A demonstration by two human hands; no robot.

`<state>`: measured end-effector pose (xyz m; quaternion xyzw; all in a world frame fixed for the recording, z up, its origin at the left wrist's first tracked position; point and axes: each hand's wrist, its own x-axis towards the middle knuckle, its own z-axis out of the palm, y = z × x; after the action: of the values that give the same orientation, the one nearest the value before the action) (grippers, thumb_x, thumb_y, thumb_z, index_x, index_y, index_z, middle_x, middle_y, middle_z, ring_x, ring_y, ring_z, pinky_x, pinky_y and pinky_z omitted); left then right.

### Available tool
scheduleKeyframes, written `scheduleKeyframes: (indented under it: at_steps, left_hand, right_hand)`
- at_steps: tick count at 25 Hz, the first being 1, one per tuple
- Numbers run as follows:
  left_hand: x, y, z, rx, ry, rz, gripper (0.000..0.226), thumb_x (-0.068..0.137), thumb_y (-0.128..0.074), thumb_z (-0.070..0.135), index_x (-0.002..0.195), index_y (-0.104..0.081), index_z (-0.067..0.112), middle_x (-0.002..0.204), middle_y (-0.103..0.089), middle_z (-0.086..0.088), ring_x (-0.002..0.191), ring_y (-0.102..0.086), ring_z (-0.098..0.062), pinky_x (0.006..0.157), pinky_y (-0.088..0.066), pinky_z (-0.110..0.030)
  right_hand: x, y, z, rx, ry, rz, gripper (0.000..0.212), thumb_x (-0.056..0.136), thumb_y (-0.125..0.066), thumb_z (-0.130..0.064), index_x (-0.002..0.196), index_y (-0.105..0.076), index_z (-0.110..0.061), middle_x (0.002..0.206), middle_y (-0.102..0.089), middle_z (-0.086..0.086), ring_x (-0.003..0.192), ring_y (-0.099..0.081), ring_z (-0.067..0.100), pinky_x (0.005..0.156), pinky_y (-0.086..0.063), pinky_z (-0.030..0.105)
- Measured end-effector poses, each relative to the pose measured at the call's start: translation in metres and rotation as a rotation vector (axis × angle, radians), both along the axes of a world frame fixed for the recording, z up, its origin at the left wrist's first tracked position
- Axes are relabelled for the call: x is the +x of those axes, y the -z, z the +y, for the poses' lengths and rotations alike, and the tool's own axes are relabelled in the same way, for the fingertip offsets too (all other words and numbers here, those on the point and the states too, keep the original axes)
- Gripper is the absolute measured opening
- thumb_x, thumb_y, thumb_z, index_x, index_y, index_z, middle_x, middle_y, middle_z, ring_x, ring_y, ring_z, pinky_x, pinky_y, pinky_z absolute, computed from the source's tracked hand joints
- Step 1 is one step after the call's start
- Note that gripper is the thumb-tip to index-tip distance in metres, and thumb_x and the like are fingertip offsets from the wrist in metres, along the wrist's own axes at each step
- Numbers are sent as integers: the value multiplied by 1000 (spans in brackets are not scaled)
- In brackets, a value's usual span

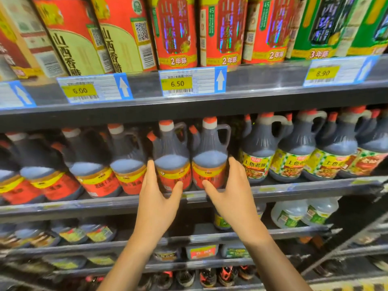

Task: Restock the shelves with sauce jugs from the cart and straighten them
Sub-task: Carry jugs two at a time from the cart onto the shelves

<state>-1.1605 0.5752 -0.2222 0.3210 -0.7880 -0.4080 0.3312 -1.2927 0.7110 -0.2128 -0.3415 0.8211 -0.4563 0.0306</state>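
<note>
Two dark sauce jugs with red-and-yellow labels stand side by side at the front of the middle shelf [273, 191]: the left jug [172, 158] and the right jug [210, 156]. My left hand [157, 198] holds the left jug, fingers along its left side and thumb across its label. My right hand [228, 196] holds the right jug, fingers up its right side and thumb on its label. Both jugs stand upright with their handles turned to the right.
More red-labelled jugs [92, 164] fill the shelf to the left, and green-and-yellow-labelled jugs [258, 156] stand to the right. Tall vinegar bottles [178, 32] line the shelf above, with price tags [193, 82] on its edge. Lower shelves hold clear jugs [289, 213] and other bottles.
</note>
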Motion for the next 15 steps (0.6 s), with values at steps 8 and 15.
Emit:
scheduleKeyframes:
  at_steps: [8, 15]
  left_hand:
    - [66, 25, 26, -443, -61, -440, 56, 96, -43, 51, 141, -53, 19, 146, -51, -1, 143, -41, -28, 114, -38, -55]
    - [137, 30, 12, -517, -174, -669, 56, 94, -39, 53, 134, -62, 21, 141, -57, -8, 137, -45, -40, 108, -40, -62]
  right_hand:
    - [65, 53, 19, 59, 16, 370, 62, 95, -51, -45, 141, -56, -3, 151, -49, 16, 147, -36, 36, 116, -39, 51]
    - [131, 56, -14, 148, -140, 362, 55, 95, -48, -50, 136, -64, -16, 148, -55, 3, 146, -40, 32, 117, -38, 49]
